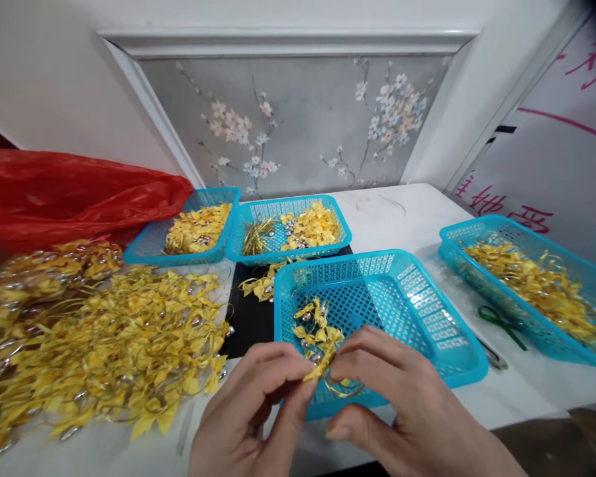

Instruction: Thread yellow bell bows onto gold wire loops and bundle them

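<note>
Pinching the bow (318, 371) at the frame's lower centre, the left hand (258, 404) likely steadies it for the right hand (402, 387), whose thumb and fingers stand apart; the basket (444, 324) beneath probably catches drops.

Your left hand (246, 407) pinches, thumb close to forefinger; your right hand (402, 391) curls just beside it, thumb spread apart below its bent fingers.

Behind the bench (417, 207): gray panel (302, 119) printed with pale blossom branches (397, 112), framed by white molding (288, 42). Far left: crumpled red plastic sheeting (69, 199). Upper right: pale board (561, 159) bearing magenta handwriting (487, 201). Right, on the bench: green looped strip (513, 334); near it, slender metallic object (497, 359), identity unclear.
</note>
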Demonstrator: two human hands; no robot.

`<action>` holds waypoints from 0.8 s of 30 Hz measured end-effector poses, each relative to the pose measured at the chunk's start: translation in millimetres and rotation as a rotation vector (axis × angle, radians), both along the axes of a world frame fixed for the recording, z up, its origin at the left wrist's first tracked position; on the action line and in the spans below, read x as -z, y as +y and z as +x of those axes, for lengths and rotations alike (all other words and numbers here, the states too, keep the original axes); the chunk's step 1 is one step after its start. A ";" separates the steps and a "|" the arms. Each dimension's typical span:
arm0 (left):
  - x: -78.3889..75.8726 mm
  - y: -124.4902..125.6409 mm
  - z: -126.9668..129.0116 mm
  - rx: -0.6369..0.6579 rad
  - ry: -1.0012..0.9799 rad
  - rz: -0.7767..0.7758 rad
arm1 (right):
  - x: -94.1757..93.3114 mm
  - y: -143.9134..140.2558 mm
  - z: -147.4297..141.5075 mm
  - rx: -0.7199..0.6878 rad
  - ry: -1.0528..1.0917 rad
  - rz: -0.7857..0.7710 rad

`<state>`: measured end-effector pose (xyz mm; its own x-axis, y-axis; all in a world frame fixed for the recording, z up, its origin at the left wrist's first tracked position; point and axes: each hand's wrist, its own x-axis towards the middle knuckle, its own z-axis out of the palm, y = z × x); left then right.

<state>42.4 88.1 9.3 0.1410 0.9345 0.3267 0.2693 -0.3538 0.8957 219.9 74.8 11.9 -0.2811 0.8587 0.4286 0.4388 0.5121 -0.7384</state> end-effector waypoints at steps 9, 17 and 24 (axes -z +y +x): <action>-8.2 -1.7 5.2 -0.024 -0.140 -0.182 | 8.9 0.0 -8.1 0.045 0.028 -0.007; -6.1 4.9 0.0 0.046 -0.315 -0.573 | 9.8 -4.4 -4.7 0.035 0.177 -0.109; -7.9 6.3 3.7 0.249 -0.397 -0.635 | 11.9 -3.7 -5.3 0.022 0.191 -0.095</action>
<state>46.1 94.4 17.2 0.3556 0.9153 -0.1893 -0.1329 0.2500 0.9591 214.6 71.0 0.0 -0.1832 0.9028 0.3891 0.2970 0.4281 -0.8535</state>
